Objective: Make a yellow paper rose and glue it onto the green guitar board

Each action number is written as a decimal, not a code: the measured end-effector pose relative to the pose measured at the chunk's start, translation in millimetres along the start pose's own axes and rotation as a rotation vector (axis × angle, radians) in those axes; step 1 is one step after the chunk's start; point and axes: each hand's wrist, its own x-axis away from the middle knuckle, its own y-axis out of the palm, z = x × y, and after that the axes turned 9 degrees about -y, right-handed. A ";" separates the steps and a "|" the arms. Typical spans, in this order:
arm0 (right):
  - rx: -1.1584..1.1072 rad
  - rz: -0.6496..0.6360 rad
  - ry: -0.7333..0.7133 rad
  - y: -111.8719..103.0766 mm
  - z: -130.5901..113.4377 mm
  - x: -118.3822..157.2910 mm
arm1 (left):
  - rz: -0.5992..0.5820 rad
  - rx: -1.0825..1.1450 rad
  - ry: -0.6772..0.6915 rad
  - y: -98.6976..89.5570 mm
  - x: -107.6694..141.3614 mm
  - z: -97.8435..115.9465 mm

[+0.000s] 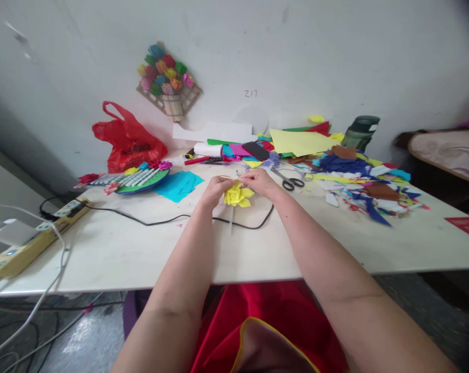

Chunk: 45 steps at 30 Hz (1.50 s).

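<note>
A yellow flower (237, 196) is held low over the near middle of the white table (258, 256), with its petals turned toward the wearer. It is pinched at its far edge by the fingertips of the left hand (218, 188) and of the right hand (260, 182), which are drawn in close to each other; whether a thin strand is also gripped there is too small to be told. As far as can be judged, much of the shaping is done: several pointed petals are spread, and a full bloom is formed. The part at the fingertips does not look settled, since both hands are engaged there, and whether the petals are secured cannot be seen. A narrow pale strip (231, 223) is seen below the bloom, but whether it is joined to it cannot be told. Cutting seems to be paused, as the scissors (291, 182) are laid down beside the right hand, near a heap of paper scraps (354, 178). Blue sheets (178, 186) are left flat beyond the left hand, apart from the bloom. A round green board (143, 181) is set farther to the left, with rolled sticks and small flowers laid on it.
</note>
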 end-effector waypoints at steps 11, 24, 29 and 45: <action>0.088 0.090 -0.092 4.7 -0.3 -2.1 | 0.020 0.141 -0.087 3.5 -1.4 -0.8; 0.072 0.099 -0.081 3.2 -1.2 -2.5 | 0.059 0.212 -0.130 5.6 -4.7 -5.0; 0.095 0.103 -0.105 2.5 -3.8 -2.8 | 0.042 0.232 -0.146 6.0 -4.7 -5.4; 0.089 0.118 -0.039 4.4 -9.7 -3.3 | 0.057 0.272 -0.151 8.2 -3.2 -1.8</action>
